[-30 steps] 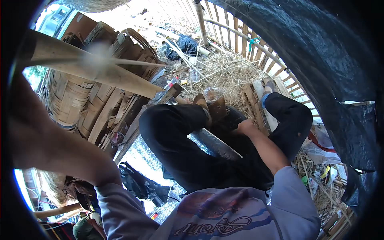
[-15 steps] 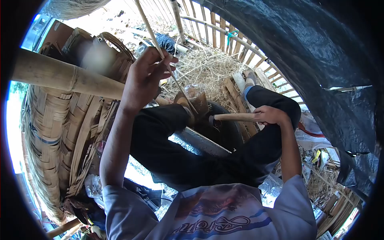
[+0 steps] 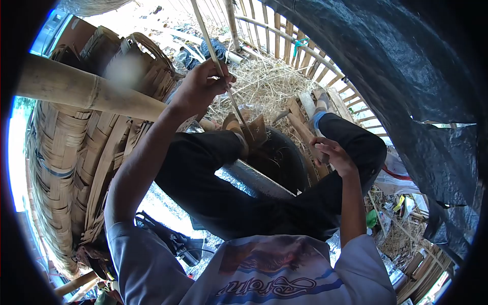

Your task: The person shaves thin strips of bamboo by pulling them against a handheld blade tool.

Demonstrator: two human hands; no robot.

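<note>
On thin strip (image 3: 204,29), upper centre of frame: plain pale tan. On wooden handle (image 3: 302,130), right of centre: light brown. On trousers (image 3: 203,195), centre: plain black, with light blue at cuff (image 3: 318,120). On shirt (image 3: 152,267), bottom: pale grey-blue, printed in reddish brown and blue, with dark scrolled lettering. On basketwork (image 3: 58,190), left: tan and brown in a broad crossed weave, with one dark band. On bamboo pole (image 3: 58,84), upper left: yellowish tan. On sheeting (image 3: 401,66), upper right: glossy blue-black. On straw (image 3: 277,81), upper centre: pale yellow. On fence tie (image 3: 299,44): turquoise.
</note>
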